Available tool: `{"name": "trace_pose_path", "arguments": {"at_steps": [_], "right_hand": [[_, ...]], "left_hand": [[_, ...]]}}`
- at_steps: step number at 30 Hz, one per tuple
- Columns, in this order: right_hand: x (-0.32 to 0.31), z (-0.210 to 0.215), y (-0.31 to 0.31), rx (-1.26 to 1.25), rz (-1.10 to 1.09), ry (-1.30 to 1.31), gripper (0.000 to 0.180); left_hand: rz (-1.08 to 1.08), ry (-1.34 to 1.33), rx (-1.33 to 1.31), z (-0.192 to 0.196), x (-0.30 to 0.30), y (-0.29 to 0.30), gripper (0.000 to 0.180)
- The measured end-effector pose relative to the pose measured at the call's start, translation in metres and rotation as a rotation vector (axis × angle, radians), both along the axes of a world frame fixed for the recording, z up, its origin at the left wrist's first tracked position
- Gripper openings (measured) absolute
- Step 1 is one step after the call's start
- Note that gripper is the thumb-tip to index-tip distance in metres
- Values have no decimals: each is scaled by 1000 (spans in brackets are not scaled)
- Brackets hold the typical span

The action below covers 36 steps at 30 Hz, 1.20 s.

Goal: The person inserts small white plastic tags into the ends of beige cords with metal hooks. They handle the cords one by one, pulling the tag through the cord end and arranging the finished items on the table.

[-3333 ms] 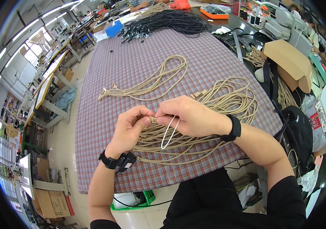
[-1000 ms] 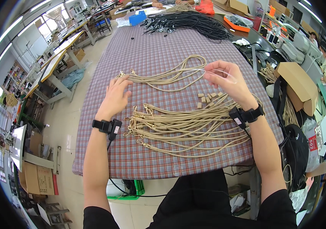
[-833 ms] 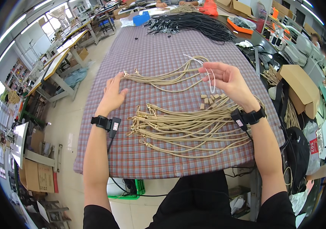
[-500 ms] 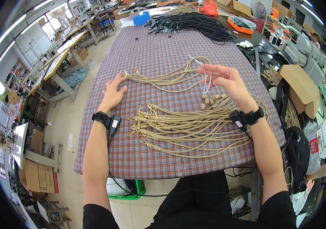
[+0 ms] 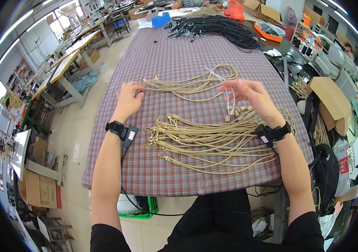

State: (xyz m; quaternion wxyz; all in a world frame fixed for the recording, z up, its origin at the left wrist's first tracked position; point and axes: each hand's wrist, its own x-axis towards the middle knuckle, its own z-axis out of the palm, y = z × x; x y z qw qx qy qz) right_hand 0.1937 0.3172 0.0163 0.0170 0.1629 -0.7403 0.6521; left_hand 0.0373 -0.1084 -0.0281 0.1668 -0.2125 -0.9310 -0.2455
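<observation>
A loose bundle of beige cords lies curved across the far half of the table, with gold-coloured metal hooks at its left end. My left hand is at that end, thumb and fingers closed on a metal hook. To the right, my right hand pinches a thin white string, which hangs in a loop and is smeared by motion. Nearer to me lies a thicker pile of beige cords with gold hooks at its left. Several small beige blocks sit below my right hand.
The table has a checked cloth. A heap of black cords covers its far end, near a blue box and an orange tray. An open cardboard box stands at the right. Cables run from both wrist devices.
My left hand has drawn slightly toward me, its fingers now curled around a hook. The white string has swung; my right hand keeps hold of it. The view has shifted slightly.
</observation>
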Motion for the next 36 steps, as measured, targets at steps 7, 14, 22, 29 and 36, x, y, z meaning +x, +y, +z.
{"name": "trace_pose_path", "arguments": {"at_steps": [7, 14, 22, 29, 36], "right_hand": [[6, 0, -10, 151, 147, 25, 60], [8, 4, -11, 309, 2, -48, 51], [19, 27, -10, 970, -594, 95, 62], [-10, -13, 44, 586, -608, 23, 63], [-11, -6, 43, 573, -627, -123, 68]], "left_hand": [[-217, 242, 382, 38, 29, 36, 16], [-264, 277, 422, 49, 46, 45, 16], [-245, 389, 438, 48, 51, 50, 17], [-267, 508, 449, 53, 59, 54, 14], [-324, 590, 462, 62, 73, 59, 17]]}}
